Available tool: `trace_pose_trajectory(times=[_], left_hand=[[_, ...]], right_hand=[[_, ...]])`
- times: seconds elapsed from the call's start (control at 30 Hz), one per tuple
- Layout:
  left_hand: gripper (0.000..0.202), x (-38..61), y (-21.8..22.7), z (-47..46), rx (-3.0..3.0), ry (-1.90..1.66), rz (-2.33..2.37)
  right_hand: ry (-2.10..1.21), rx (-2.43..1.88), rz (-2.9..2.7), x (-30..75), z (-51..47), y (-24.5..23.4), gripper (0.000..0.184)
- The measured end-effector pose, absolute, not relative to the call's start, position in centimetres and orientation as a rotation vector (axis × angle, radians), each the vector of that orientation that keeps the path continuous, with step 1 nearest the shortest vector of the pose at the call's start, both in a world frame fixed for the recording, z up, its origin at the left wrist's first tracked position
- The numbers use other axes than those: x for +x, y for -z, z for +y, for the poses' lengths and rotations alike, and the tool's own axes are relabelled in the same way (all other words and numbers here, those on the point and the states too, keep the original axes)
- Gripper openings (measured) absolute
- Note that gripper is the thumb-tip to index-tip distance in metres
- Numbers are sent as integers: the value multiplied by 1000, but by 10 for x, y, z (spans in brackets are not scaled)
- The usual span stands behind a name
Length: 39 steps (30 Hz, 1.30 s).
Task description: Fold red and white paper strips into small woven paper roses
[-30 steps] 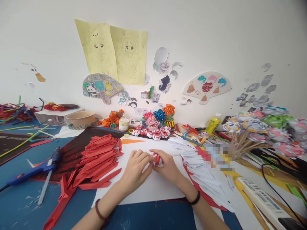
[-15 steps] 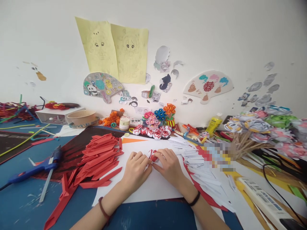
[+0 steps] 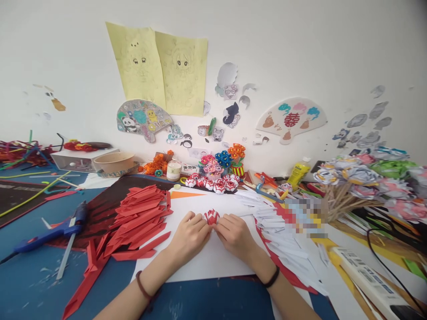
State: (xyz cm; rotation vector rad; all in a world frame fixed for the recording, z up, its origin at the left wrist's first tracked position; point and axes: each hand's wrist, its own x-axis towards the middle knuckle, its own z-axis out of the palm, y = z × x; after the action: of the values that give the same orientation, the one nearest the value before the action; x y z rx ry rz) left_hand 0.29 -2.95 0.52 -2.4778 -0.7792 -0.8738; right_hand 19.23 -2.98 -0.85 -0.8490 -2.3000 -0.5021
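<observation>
Between my two hands, over the white paper sheet (image 3: 190,266), is a small red and white folded paper flower (image 3: 211,216). My left hand (image 3: 191,232) pinches its left and near side with curled fingers. My right hand (image 3: 234,233) is closed on its right side, thumb and fingertips meeting the other hand's at the near edge. The fingers hide the flower's lower part. Left of the sheet lies a pile of folded red paper strips (image 3: 140,218); on the right are many folded white paper strips (image 3: 276,235). Several finished red and white flowers (image 3: 219,186) stand behind.
A blue glue gun (image 3: 66,226) with a glue stick lies at left. At right are a white power strip (image 3: 373,275), its black cable, and a bunch of paper flowers (image 3: 360,178) on sticks. A yellow bottle (image 3: 298,174), a jar (image 3: 174,170) and a bowl (image 3: 114,163) stand along the wall.
My right fingers have drawn down and curled in beside the flower, so more of its red and white top shows. The left hand has barely shifted. The camera view moved slightly.
</observation>
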Motion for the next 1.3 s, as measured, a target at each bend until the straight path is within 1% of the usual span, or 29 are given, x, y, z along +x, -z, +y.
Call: trace_pose_trajectory(times=[0.13,0.3,0.43,0.57,0.77,0.93,1.17,1.3], left_hand=[[28,1,-4,-28,-2522,826,-696],[30,-1,-1,-26,-2568,716,-603],[32,-2,-3,-26,-2585,711,-624],[32,-2,-3,-27,-2536,799,-699],[25,-2,0,-25,-2557,851,-799],[25,-1,-1,-24,-2612,921,-851],[24,2,0,-25,-2603,920,-854],[22,3,-2,-28,-2520,899,-816]], right_hand=[[402,-814,-2330,193,-30,11,34],[352,-762,-2387,192,-32,9,32],[448,-751,-2382,191,-33,10,34],[549,-784,-2338,190,-33,10,35],[517,-979,-2246,187,-35,6,23],[595,-1036,-2221,184,-35,7,18],[733,-1079,-2219,183,-33,13,22],[719,-1015,-2260,185,-32,15,27]])
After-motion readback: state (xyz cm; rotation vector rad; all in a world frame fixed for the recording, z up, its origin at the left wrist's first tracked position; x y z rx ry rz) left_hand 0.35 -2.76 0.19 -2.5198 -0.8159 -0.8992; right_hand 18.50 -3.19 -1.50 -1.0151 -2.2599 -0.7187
